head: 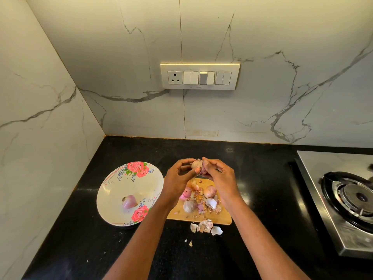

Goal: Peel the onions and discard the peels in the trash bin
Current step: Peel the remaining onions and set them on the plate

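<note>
Onion (196, 164) held above the board (222, 218), both hands pinching it: left hand (178, 179) and right hand (221, 176) curl around it; peeled onion (129, 202) lies on the plate (113, 190)

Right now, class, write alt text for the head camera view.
Both hands, left hand and right hand, hold an onion above a wooden cutting board strewn with peels and more onions; a peeled onion lies on a floral plate.
</note>
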Motion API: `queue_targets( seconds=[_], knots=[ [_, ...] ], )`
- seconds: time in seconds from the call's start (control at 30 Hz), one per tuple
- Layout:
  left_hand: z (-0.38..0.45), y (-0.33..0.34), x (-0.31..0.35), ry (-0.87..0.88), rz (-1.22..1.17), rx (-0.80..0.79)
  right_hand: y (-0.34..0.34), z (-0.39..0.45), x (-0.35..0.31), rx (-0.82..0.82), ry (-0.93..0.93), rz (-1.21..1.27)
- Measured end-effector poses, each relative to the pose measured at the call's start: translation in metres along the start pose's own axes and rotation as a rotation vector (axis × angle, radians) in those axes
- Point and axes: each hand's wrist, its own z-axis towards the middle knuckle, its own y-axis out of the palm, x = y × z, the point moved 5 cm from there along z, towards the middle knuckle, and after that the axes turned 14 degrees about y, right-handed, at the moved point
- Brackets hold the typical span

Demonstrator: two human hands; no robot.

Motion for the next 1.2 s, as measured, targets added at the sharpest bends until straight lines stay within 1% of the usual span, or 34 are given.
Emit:
queue_targets(
  seconds=[0.17,0.27,0.47,0.53,0.7,0.77,0.87,0.97,1.07,1.1,1.2],
  knots=[
    [-0.006,-0.004,-0.003,-0.01,-0.042,-0.006,0.003,0.001,0.003,0.002,0.044,0.016],
    [-0.011,-0.003,-0.002,-0.027,-0.139,-0.016,0.001,0.002,0.001,0.003,0.067,0.059],
    [-0.016,-0.007,0.001,-0.066,-0.309,-0.038,0.001,-0.002,-0.003,-0.054,0.026,-0.012],
    [-0.016,-0.006,0.004,-0.066,-0.296,-0.037,0.001,-0.001,-0.005,-0.078,0.024,-0.049],
    [-0.014,-0.008,0.009,0.026,-0.147,0.012,0.01,-0.005,-0.008,-0.138,0.021,-0.148],
    [-0.014,-0.007,0.01,0.048,-0.132,0.018,0.012,-0.006,-0.008,-0.149,0.056,-0.108],
    [-0.015,-0.006,0.01,0.076,-0.093,0.026,0.011,-0.007,-0.004,-0.177,0.156,0.01],
    [-0.015,-0.008,0.01,0.092,-0.079,0.028,0.014,-0.004,-0.003,-0.197,0.201,0.091],
    [-0.016,-0.012,0.011,0.098,-0.1,0.022,0.016,-0.001,-0.001,-0.147,0.226,0.164],
    [-0.017,-0.012,0.011,0.1,-0.104,0.021,0.015,0.0,-0.002,-0.123,0.215,0.154],
    [-0.021,-0.012,0.01,0.088,-0.102,0.025,0.014,0.0,-0.004,-0.094,0.143,0.007]
  ],
)
